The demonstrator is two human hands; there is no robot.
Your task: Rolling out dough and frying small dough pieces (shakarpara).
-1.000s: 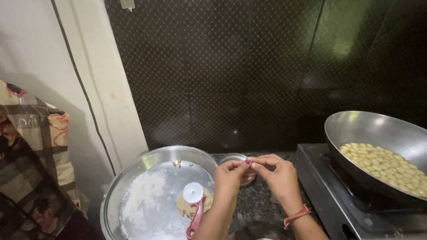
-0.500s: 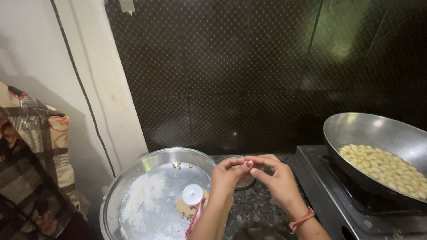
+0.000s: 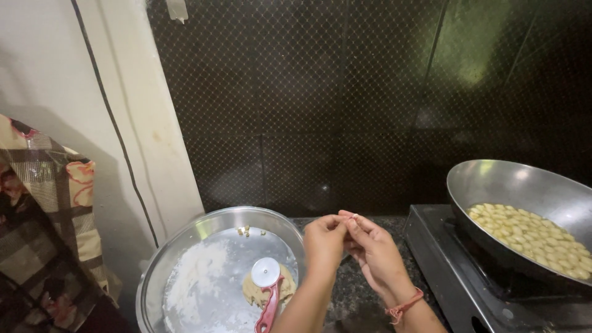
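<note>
My left hand [image 3: 322,245] and my right hand [image 3: 372,254] meet fingertip to fingertip above the dark counter [image 3: 345,302]. Together they pinch a tiny piece of dough [image 3: 343,217] that barely shows between the fingers. A red thread bracelet [image 3: 404,304] circles my right wrist. Just left of my left hand lies a wide steel plate [image 3: 185,246] dusted with white flour. On it rest a flat scrap of dough [image 3: 250,291] and a wheel cutter [image 3: 266,287] with a red handle. A few small dough bits [image 3: 245,230] sit near the plate's far rim.
A steel wok [image 3: 524,197] with several pale dough pieces [image 3: 533,237] in oil sits on a black stove [image 3: 456,271] at the right. A dark patterned wall rises behind. A patterned cloth [image 3: 49,209] hangs at the left, beside a black cable [image 3: 117,129] on the white wall.
My two hands have stayed joined and risen slightly toward me. The small steel bowl seen under them earlier is now hidden behind the hands.
</note>
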